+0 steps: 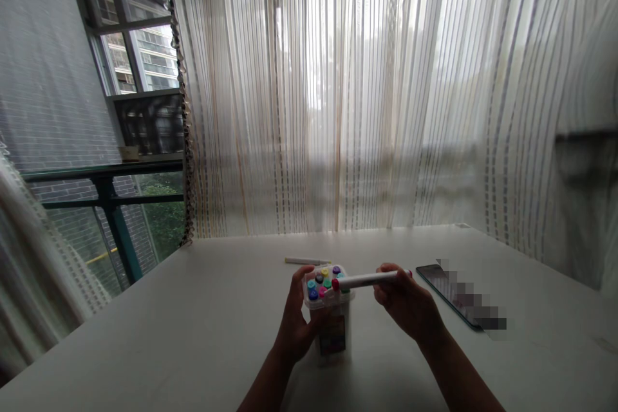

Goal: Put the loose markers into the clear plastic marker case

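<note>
My left hand [300,318] is wrapped round the left side of a clear plastic box [333,328] with a dark label, which stands upright on the table. Several markers [322,283] with coloured ends, among them blue, green, yellow, purple and pink, stand inside it. Between the fingers of my right hand [405,302] is a white marker [367,279] with red ends. It lies nearly level, its left end over the box's opening. Behind the box, another white marker [304,261] with a yellowish end lies flat.
A phone [449,296], partly blurred out by blocks, rests on the white table [207,322] to the right of my right hand. Striped sheer curtains [318,109] hang along the far edge. At the left are a window and a green railing [111,190].
</note>
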Motion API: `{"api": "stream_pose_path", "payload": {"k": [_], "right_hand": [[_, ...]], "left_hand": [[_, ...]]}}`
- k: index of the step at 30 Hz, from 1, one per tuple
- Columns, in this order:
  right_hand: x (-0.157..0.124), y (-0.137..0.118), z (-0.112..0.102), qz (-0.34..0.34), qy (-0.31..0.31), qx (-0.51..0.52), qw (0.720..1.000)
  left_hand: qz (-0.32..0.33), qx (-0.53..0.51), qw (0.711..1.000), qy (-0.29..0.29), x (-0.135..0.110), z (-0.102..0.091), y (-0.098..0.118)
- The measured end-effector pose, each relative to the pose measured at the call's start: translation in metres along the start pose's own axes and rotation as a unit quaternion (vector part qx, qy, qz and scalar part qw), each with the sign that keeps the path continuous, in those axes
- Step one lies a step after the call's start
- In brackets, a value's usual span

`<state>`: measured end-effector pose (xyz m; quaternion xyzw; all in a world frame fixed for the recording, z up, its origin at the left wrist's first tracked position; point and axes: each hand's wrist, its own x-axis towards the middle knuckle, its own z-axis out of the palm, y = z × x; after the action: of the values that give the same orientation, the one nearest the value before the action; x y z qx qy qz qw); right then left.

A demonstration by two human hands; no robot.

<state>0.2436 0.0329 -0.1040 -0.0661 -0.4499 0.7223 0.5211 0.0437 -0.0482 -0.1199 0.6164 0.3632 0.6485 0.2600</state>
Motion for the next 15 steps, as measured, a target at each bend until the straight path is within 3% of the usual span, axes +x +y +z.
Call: {"api": "stream_pose_path", "payload": {"k": [15], "right_hand": [[-0.0006,0.0003,0.0006,0.017,-0.007,0.003,1.000]], "left_hand": [[0.021,0.029,0.999,0.009,0.0003,0.0017,0.0015]]}}
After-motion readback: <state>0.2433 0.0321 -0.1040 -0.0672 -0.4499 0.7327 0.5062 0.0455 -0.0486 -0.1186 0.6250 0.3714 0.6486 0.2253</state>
